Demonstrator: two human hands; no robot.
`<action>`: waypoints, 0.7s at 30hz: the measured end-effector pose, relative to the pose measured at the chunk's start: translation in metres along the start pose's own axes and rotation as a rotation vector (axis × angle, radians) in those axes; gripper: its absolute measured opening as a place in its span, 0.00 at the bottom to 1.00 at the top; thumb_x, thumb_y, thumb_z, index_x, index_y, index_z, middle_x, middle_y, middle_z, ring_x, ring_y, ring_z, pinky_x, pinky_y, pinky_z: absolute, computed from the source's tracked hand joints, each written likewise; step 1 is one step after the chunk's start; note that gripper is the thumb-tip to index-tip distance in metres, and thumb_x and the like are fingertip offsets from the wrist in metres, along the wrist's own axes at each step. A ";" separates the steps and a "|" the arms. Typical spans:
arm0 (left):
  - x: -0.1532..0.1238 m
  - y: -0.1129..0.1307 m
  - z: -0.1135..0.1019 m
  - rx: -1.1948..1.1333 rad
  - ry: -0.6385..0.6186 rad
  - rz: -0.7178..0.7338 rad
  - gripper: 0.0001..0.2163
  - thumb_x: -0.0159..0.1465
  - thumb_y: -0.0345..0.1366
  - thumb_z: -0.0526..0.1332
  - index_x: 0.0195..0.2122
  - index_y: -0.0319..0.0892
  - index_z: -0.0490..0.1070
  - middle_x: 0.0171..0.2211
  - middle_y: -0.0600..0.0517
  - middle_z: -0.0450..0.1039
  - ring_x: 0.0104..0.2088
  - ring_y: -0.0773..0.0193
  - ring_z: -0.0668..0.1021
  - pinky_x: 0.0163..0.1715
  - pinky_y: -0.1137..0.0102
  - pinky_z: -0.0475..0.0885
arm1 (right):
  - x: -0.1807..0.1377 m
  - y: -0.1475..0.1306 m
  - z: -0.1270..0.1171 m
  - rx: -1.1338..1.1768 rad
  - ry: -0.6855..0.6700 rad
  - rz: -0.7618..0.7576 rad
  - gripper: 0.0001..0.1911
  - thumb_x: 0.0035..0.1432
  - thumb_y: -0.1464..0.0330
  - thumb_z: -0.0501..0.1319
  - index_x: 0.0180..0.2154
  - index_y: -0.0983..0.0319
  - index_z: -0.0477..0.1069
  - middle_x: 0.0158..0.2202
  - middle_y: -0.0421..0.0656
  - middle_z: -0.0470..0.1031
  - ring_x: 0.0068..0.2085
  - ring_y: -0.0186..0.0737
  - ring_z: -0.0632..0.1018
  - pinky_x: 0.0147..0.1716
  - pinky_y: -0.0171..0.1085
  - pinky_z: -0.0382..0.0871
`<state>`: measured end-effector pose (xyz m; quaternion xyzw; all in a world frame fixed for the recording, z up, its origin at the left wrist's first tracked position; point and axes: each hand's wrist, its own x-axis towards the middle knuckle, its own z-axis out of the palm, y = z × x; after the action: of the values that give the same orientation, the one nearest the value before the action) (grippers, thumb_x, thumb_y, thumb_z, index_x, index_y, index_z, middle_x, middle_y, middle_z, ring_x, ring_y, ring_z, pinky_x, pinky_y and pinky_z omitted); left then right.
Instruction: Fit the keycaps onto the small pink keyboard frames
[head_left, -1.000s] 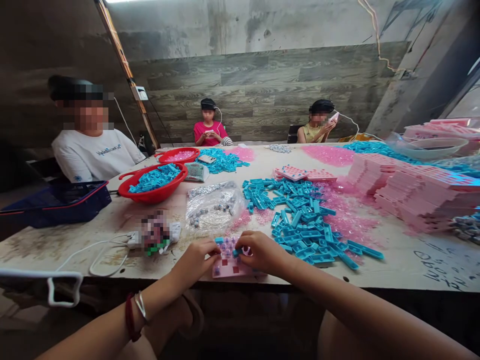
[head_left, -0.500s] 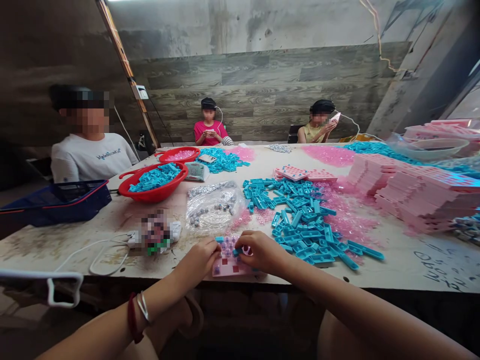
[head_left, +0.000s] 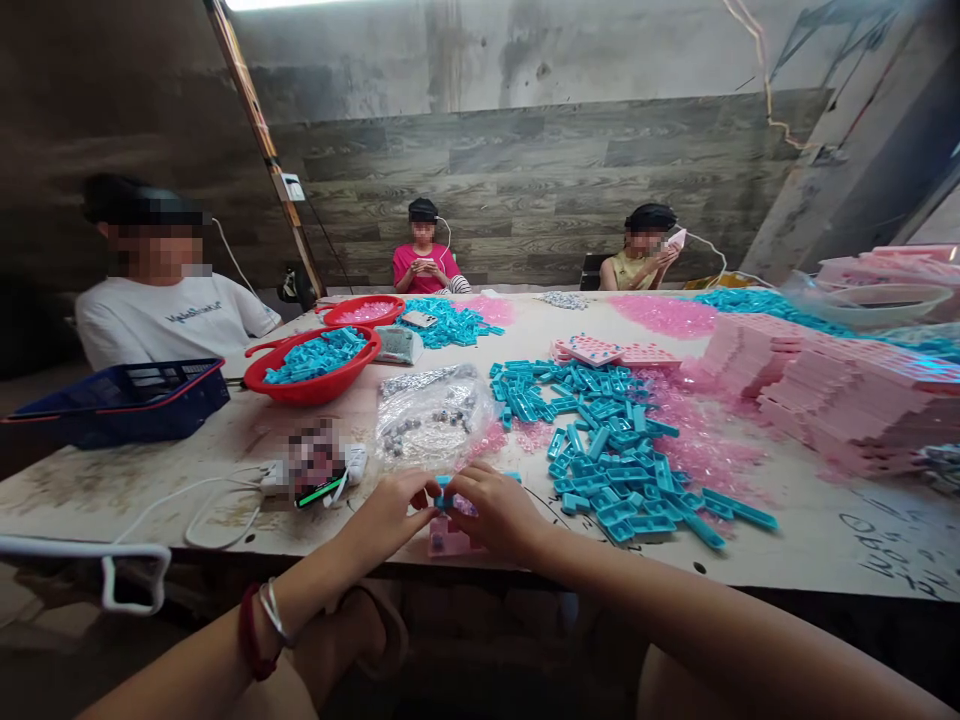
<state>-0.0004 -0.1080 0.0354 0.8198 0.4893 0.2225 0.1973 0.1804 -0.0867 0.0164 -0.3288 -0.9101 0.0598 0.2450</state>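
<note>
A pink plastic tray with square openings lies at the near edge of the table, partly hidden beneath my hands. My left hand pinches a small blue plastic piece over the tray's left side. From the other side, the curled fingers of my right hand close on the same piece. Its far part and my right fingertips are hard to make out. Just right of my hands spreads a heap of blue plastic pieces, long and hollow.
Clear pink bits lie behind the blue heap, near stacked pink trays. A clear plastic bag is ahead of my hands. At left are a red basket, a navy basket and a charging phone. Several people sit around the table.
My right hand has moved left across the tray with the blue piece, meeting my left hand. My left fingers have shifted from the tray's edge onto that piece. The view has swung slightly left.
</note>
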 end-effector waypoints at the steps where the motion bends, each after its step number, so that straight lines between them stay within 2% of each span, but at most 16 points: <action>1: 0.000 -0.001 0.001 0.008 0.000 -0.001 0.04 0.58 0.31 0.57 0.32 0.39 0.70 0.30 0.52 0.70 0.31 0.66 0.72 0.34 0.72 0.65 | 0.000 0.001 0.001 -0.007 -0.005 -0.008 0.05 0.54 0.68 0.61 0.33 0.63 0.72 0.32 0.44 0.73 0.36 0.40 0.71 0.33 0.34 0.64; 7: 0.002 -0.004 0.004 0.028 -0.004 -0.003 0.04 0.56 0.27 0.57 0.30 0.39 0.71 0.29 0.53 0.70 0.32 0.66 0.72 0.34 0.72 0.65 | 0.000 0.007 0.009 0.006 0.000 -0.054 0.06 0.55 0.67 0.61 0.33 0.63 0.74 0.32 0.44 0.74 0.37 0.39 0.72 0.35 0.34 0.64; 11: 0.002 -0.008 0.005 0.004 -0.028 0.002 0.05 0.55 0.26 0.58 0.29 0.38 0.72 0.30 0.52 0.70 0.31 0.67 0.72 0.33 0.74 0.65 | 0.000 0.008 0.012 0.042 0.000 -0.112 0.05 0.55 0.69 0.61 0.30 0.63 0.76 0.31 0.44 0.74 0.34 0.36 0.72 0.34 0.33 0.63; 16: 0.007 -0.019 0.007 0.000 -0.070 -0.009 0.03 0.54 0.27 0.60 0.26 0.38 0.73 0.29 0.52 0.72 0.31 0.66 0.73 0.33 0.74 0.66 | 0.001 0.006 0.014 -0.003 -0.017 -0.115 0.05 0.54 0.71 0.61 0.30 0.62 0.77 0.28 0.45 0.73 0.32 0.36 0.71 0.31 0.33 0.61; 21: 0.016 -0.029 0.007 0.023 -0.159 0.094 0.05 0.55 0.28 0.59 0.24 0.38 0.73 0.28 0.52 0.72 0.30 0.67 0.73 0.31 0.75 0.65 | 0.003 0.003 0.013 -0.052 -0.059 -0.090 0.06 0.53 0.73 0.61 0.27 0.64 0.77 0.27 0.45 0.73 0.30 0.36 0.71 0.30 0.33 0.60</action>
<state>-0.0105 -0.0814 0.0163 0.8592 0.4356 0.1601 0.2157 0.1741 -0.0815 0.0053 -0.2920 -0.9320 0.0348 0.2117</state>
